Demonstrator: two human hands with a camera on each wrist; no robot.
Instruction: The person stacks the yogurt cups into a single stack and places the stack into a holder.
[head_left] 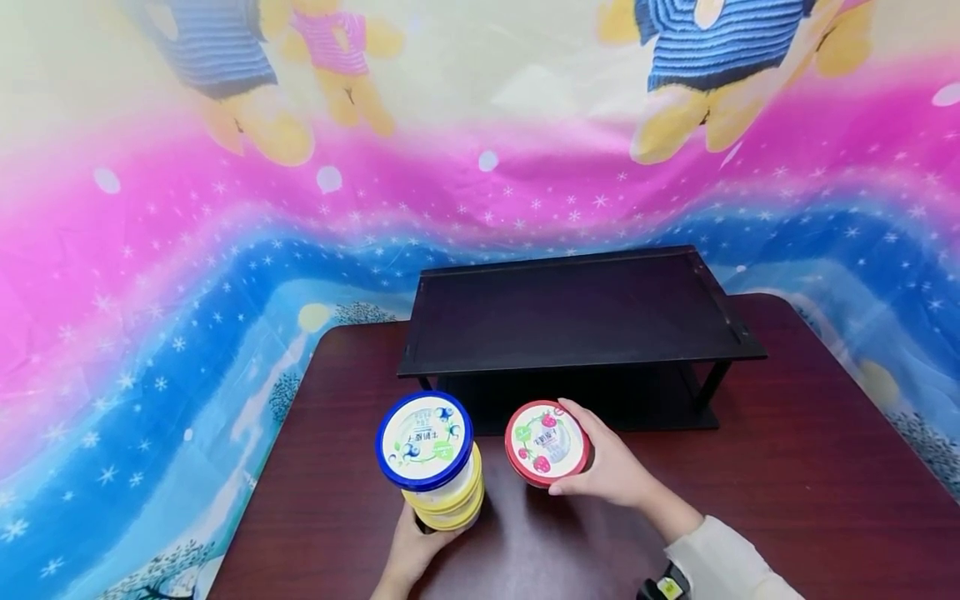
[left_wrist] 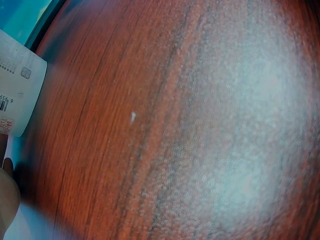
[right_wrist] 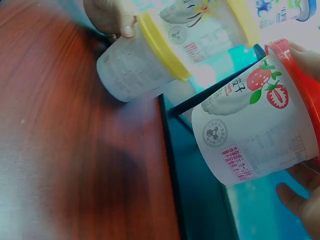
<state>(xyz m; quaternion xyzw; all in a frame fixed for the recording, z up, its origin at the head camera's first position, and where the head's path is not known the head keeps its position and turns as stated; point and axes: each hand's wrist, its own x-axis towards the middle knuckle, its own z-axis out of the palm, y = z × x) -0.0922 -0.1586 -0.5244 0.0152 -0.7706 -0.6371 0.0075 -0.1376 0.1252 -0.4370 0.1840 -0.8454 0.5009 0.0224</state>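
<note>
My left hand grips a stack of three ice cream-style tubs low down. On top is a blue-lidded tub with blueberries printed on it; two yellow-lidded tubs sit beneath. In the right wrist view, the fingers of that hand are at the lowest yellow-lidded tub. To the right, my right hand holds a red-lidded tub with strawberries by its lid, thumb and fingers on opposite sides. Its white side faces the right wrist camera. A white tub wall shows at the left wrist view's edge.
A black two-level rack stands at the back of the dark red wooden table, just beyond the tubs. Behind the table hangs a patterned cloth in pink and blue.
</note>
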